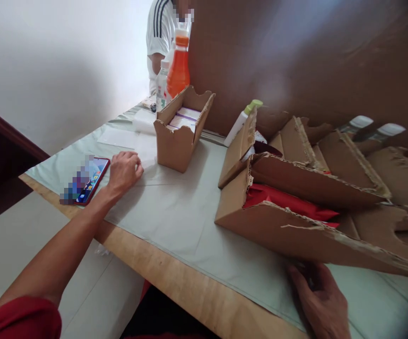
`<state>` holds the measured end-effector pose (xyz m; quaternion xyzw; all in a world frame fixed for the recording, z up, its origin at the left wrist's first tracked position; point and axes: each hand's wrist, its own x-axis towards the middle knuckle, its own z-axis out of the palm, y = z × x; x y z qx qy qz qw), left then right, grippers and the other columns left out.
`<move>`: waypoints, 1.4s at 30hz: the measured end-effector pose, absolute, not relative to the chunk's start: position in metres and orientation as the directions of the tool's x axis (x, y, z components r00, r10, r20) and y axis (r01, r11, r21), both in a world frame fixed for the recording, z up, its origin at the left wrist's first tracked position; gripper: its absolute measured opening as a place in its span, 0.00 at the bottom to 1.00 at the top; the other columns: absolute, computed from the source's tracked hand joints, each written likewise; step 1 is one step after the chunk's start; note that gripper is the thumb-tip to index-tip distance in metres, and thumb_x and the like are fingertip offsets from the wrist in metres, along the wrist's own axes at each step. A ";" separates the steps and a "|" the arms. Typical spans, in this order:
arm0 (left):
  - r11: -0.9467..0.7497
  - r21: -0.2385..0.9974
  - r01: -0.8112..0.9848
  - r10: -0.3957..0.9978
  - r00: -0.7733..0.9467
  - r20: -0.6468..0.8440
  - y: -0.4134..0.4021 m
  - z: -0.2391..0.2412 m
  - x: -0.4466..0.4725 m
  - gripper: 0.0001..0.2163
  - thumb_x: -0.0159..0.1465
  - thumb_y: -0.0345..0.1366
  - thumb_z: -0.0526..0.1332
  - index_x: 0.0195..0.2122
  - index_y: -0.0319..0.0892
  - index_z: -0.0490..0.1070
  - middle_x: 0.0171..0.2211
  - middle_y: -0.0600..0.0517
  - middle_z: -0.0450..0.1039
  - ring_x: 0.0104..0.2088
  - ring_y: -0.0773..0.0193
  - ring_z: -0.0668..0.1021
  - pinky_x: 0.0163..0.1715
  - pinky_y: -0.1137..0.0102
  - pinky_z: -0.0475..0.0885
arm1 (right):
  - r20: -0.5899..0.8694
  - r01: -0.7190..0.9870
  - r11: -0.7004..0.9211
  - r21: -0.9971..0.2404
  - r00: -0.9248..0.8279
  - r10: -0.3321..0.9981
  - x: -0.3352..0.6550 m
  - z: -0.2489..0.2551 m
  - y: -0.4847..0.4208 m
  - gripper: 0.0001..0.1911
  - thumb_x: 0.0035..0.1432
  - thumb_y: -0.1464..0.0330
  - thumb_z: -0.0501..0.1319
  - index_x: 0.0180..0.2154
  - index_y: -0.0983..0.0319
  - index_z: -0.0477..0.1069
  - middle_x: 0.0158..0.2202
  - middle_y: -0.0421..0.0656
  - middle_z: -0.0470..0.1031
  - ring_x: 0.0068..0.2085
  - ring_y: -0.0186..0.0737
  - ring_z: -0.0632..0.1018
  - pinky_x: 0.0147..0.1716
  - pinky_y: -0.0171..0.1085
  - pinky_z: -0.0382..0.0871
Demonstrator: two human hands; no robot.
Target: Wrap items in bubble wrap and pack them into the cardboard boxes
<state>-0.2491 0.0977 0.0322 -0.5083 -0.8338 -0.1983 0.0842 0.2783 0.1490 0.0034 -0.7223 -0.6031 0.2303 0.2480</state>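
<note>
My left hand rests on the pale cloth of the table, its fingers curled in with nothing seen in them. Just left of it lies a phone in a red case, screen lit. My right hand is low at the right, by the near lower edge of a cardboard box. Its thumb and fingers look apart, half curled; the fingertips are partly hidden and in shadow, and whether they touch the box I cannot tell. Inside the box is a red packet.
A smaller cardboard box holds white packs with purple edges. Behind it stand an orange bottle and a clear bottle. More cardboard compartments, a green-topped pump bottle and white-capped bottles are at right. A person is beyond the table.
</note>
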 end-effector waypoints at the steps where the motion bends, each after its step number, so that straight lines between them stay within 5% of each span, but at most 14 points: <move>1: 0.387 0.255 0.886 0.811 -0.459 0.364 0.083 0.034 -0.239 0.10 0.64 0.31 0.55 0.35 0.39 0.77 0.48 0.36 0.82 0.52 0.42 0.81 0.54 0.50 0.72 | -0.018 0.752 -0.141 -0.644 0.170 0.985 0.280 0.000 0.150 0.33 0.42 0.44 0.64 0.44 0.59 0.75 0.37 0.50 0.83 0.39 0.59 0.81 0.41 0.53 0.74; 6: 0.206 0.370 0.906 0.823 -0.365 0.434 0.013 0.036 -0.153 0.09 0.66 0.34 0.55 0.37 0.42 0.76 0.40 0.46 0.84 0.33 0.60 0.82 0.33 0.68 0.76 | 0.037 0.721 -0.057 -0.691 0.114 0.993 0.287 -0.009 0.156 0.31 0.44 0.44 0.65 0.43 0.58 0.75 0.36 0.49 0.84 0.40 0.59 0.83 0.43 0.53 0.75; 9: 0.004 0.665 0.747 0.842 -0.361 0.401 -0.005 0.032 -0.090 0.07 0.65 0.30 0.57 0.37 0.42 0.75 0.36 0.51 0.83 0.25 0.69 0.78 0.22 0.76 0.70 | 0.051 0.694 -0.032 -0.720 0.099 0.994 0.290 -0.002 0.146 0.36 0.45 0.45 0.66 0.50 0.60 0.76 0.43 0.52 0.85 0.42 0.58 0.84 0.42 0.52 0.76; 14: -0.115 0.902 0.417 0.945 -0.234 0.228 -0.002 0.024 0.002 0.07 0.63 0.27 0.57 0.33 0.42 0.74 0.37 0.51 0.83 0.32 0.67 0.83 0.30 0.75 0.76 | 0.165 0.634 0.045 -0.772 0.131 0.978 0.300 0.012 0.091 0.38 0.59 0.46 0.66 0.64 0.58 0.71 0.59 0.56 0.79 0.51 0.57 0.83 0.51 0.55 0.76; 19: -0.085 0.979 0.187 0.996 0.032 0.080 -0.004 0.019 0.078 0.08 0.63 0.32 0.63 0.43 0.41 0.78 0.47 0.46 0.84 0.41 0.60 0.86 0.37 0.69 0.81 | -0.039 0.430 0.032 -0.902 -0.156 0.987 0.287 0.013 0.054 0.33 0.67 0.46 0.61 0.63 0.59 0.70 0.59 0.55 0.80 0.52 0.53 0.84 0.50 0.51 0.80; 22: -0.241 0.951 0.192 0.956 0.213 0.200 -0.012 0.015 0.097 0.20 0.63 0.34 0.67 0.57 0.39 0.75 0.52 0.43 0.83 0.50 0.54 0.85 0.50 0.61 0.82 | -0.060 0.479 0.033 -0.877 -0.178 0.982 0.274 0.011 0.056 0.34 0.65 0.49 0.64 0.65 0.61 0.70 0.57 0.53 0.81 0.55 0.54 0.83 0.55 0.52 0.78; 24: -0.371 0.890 0.266 0.923 0.208 0.323 -0.016 0.012 0.092 0.17 0.66 0.31 0.65 0.56 0.40 0.75 0.53 0.44 0.83 0.53 0.55 0.84 0.56 0.59 0.80 | -0.049 0.515 0.045 -0.856 -0.168 0.985 0.269 0.010 0.061 0.32 0.64 0.54 0.65 0.64 0.61 0.70 0.51 0.51 0.84 0.51 0.52 0.84 0.53 0.50 0.80; 29: -0.405 0.724 0.559 0.901 0.110 0.420 -0.013 0.013 0.049 0.11 0.69 0.26 0.61 0.50 0.42 0.76 0.47 0.46 0.83 0.47 0.60 0.84 0.49 0.64 0.81 | 0.045 0.630 0.165 -0.759 -0.202 0.978 0.279 0.011 0.079 0.25 0.66 0.63 0.60 0.62 0.61 0.73 0.50 0.49 0.85 0.49 0.50 0.85 0.53 0.48 0.79; 35: -0.450 0.520 0.726 0.865 0.210 0.456 0.010 0.014 0.033 0.12 0.71 0.27 0.58 0.54 0.42 0.74 0.52 0.43 0.81 0.54 0.54 0.82 0.54 0.58 0.80 | 0.289 0.833 0.293 -0.470 -0.169 0.942 0.310 0.015 0.088 0.27 0.67 0.64 0.61 0.65 0.63 0.70 0.63 0.57 0.76 0.62 0.61 0.77 0.62 0.59 0.71; 42: -0.510 0.207 0.835 0.827 0.410 0.386 0.016 -0.019 0.045 0.26 0.72 0.31 0.51 0.71 0.28 0.58 0.63 0.29 0.73 0.66 0.40 0.75 0.63 0.44 0.70 | 0.125 0.630 0.691 -0.355 -0.701 0.703 0.236 0.003 0.064 0.26 0.70 0.72 0.58 0.68 0.61 0.68 0.68 0.55 0.72 0.69 0.55 0.70 0.63 0.55 0.70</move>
